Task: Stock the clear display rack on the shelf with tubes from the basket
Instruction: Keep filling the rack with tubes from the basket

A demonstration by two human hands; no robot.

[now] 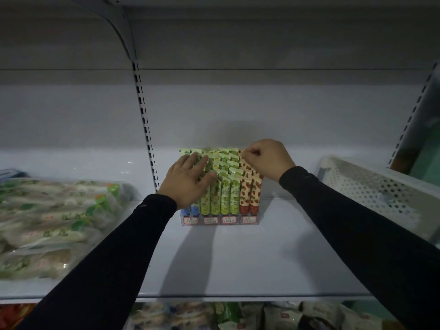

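Note:
A clear display rack [219,220] stands mid-shelf, packed with upright tubes in stepped rows: blue ones at the left, green ones [225,186] in the middle, red strawberry-print ones [250,194] at the right. My left hand [188,181] lies flat with straight fingers across the tops of the left and middle tubes. Over the rack's back right corner, my right hand [266,157] is curled and pinches the top of a red tube in the rear row. The white perforated basket [371,184] sits on the shelf to the right; its contents are hidden.
Clear bags of green-and-white packaged goods [52,225] fill the shelf's left side. A slotted upright [145,125] runs down the back panel behind the rack. The shelf's front edge [238,297] is below, with more packets [238,315] on the lower shelf.

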